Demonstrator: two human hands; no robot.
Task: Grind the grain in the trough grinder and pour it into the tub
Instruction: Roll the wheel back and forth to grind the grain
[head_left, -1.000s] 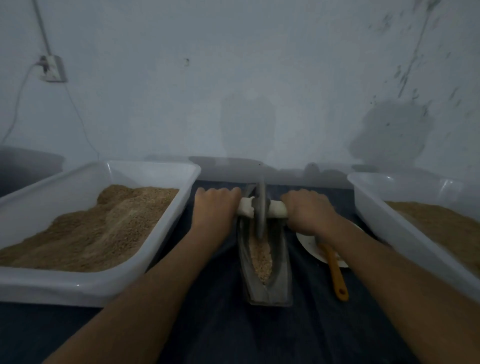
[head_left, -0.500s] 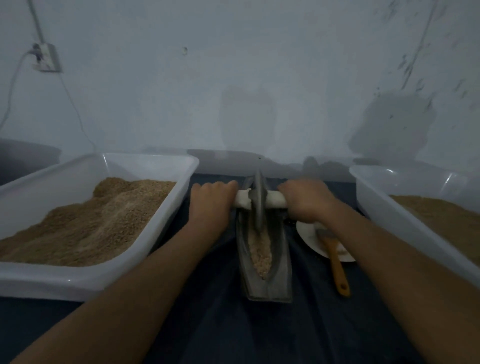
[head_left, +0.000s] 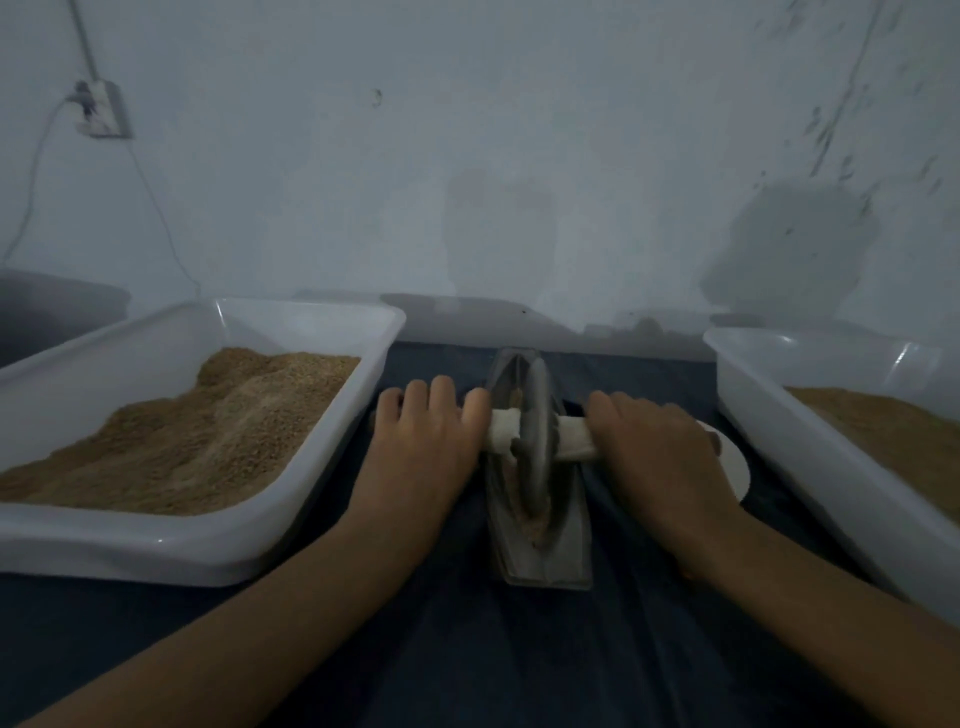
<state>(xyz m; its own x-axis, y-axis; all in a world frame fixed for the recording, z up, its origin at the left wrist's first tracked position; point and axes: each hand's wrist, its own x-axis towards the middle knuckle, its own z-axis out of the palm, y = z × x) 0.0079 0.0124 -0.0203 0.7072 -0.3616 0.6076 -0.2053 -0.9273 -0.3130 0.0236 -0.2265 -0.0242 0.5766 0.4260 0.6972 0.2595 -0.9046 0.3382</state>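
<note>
A grey metal trough grinder (head_left: 563, 558) lies lengthwise on the dark cloth in front of me. Its grinding wheel (head_left: 535, 441) stands upright in the trough on a pale axle handle (head_left: 571, 441). My left hand (head_left: 421, 447) grips the axle's left end and my right hand (head_left: 654, 452) grips its right end. A little grain (head_left: 535, 525) shows in the trough under the wheel. A white tub (head_left: 332, 467) heaped with brown grain stands on the left. A second white tub (head_left: 779, 410) with grain stands on the right.
A white plate (head_left: 735, 462) lies behind my right hand, mostly hidden. The wall rises close behind the table, with a socket and cable (head_left: 101, 111) at the upper left. Dark cloth (head_left: 519, 649) covers the table between the tubs.
Both hands have rolled the wheel back toward me along the trough, from its far end to about the middle. The brush handle seen by the plate is now hidden under my right arm.
</note>
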